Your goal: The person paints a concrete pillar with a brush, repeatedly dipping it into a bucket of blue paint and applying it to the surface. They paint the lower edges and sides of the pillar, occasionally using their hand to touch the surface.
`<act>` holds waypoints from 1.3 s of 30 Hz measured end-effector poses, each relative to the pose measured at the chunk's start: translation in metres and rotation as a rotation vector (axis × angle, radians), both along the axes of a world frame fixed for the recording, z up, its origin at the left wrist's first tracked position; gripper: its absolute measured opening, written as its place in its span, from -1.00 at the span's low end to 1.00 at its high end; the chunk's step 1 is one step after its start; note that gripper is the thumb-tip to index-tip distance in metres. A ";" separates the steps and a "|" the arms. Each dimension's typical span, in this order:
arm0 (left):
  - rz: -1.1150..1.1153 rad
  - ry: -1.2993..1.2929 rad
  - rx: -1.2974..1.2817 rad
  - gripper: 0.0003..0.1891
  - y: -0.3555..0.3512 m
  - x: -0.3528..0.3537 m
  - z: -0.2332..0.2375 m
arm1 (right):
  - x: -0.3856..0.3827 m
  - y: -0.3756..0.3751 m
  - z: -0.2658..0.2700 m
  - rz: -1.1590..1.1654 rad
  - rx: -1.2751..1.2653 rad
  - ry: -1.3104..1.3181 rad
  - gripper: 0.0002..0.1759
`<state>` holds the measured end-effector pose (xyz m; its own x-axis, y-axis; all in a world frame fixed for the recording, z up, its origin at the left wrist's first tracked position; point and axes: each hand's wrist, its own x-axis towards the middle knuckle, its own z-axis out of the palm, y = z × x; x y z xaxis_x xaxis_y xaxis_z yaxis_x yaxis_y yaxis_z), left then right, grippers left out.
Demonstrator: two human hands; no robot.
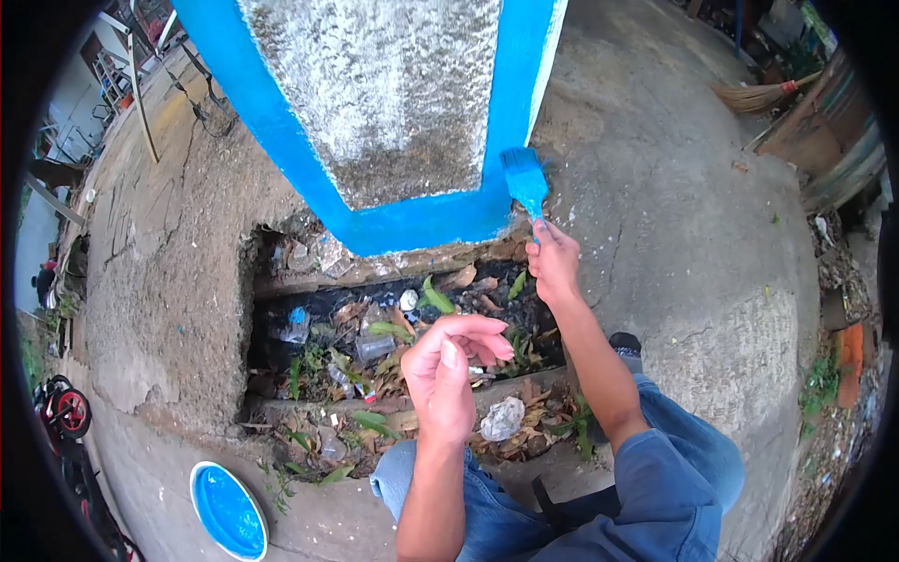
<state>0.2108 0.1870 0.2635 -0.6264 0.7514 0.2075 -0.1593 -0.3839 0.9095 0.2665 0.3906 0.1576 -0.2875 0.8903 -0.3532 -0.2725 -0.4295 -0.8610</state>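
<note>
My right hand grips a blue-coated paintbrush, its bristles against the lower right corner of a concrete pillar. The pillar's edges and base carry a fresh blue painted band; its grey middle is bare. My left hand hovers in front of me with the fingers loosely curled and nothing visible in it. It hangs above a litter-filled drain. My knees in blue jeans are bent below both arms.
An open drain pit full of dead leaves, plastic bottles and rubbish lies at the pillar's foot. A round container of blue paint sits on the concrete at lower left. A broom lies at upper right. Red wheels stand at left.
</note>
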 end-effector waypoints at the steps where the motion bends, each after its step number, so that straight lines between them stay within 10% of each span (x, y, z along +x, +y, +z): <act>1: -0.009 -0.018 0.024 -0.39 0.000 0.000 -0.001 | 0.001 0.001 -0.001 0.001 0.017 0.003 -0.74; 4: -0.021 -0.055 0.081 -0.53 0.003 0.000 0.000 | 0.010 0.014 0.010 0.016 0.375 -0.090 -0.76; 6: -0.030 -0.051 0.096 -0.53 0.003 -0.001 -0.001 | 0.019 0.018 0.057 -0.194 1.275 -0.786 -0.80; 10: -0.041 -0.092 0.092 -0.56 0.010 0.001 -0.003 | 0.029 0.032 0.153 -0.432 1.766 -0.913 -0.73; 14: -0.040 -0.110 0.068 -0.55 0.018 0.004 -0.002 | 0.032 0.042 0.177 -0.497 1.905 -1.125 -0.67; 18: -0.041 -0.093 0.045 -0.51 0.020 0.007 -0.003 | 0.023 0.058 0.112 -0.174 1.866 -1.538 -0.52; 28: 0.007 -0.093 0.062 -0.48 0.009 0.003 0.005 | 0.037 0.041 -0.012 0.593 1.821 -1.638 -0.59; 39: -0.007 -0.130 0.085 -0.50 0.020 0.000 0.000 | 0.053 0.075 0.155 0.142 2.006 -1.786 -0.56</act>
<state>0.2111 0.2072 0.2636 -0.6469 0.7390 0.1883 -0.2761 -0.4571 0.8455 0.3195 0.4657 0.3127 -0.8272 0.3472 0.4417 0.5565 0.6144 0.5593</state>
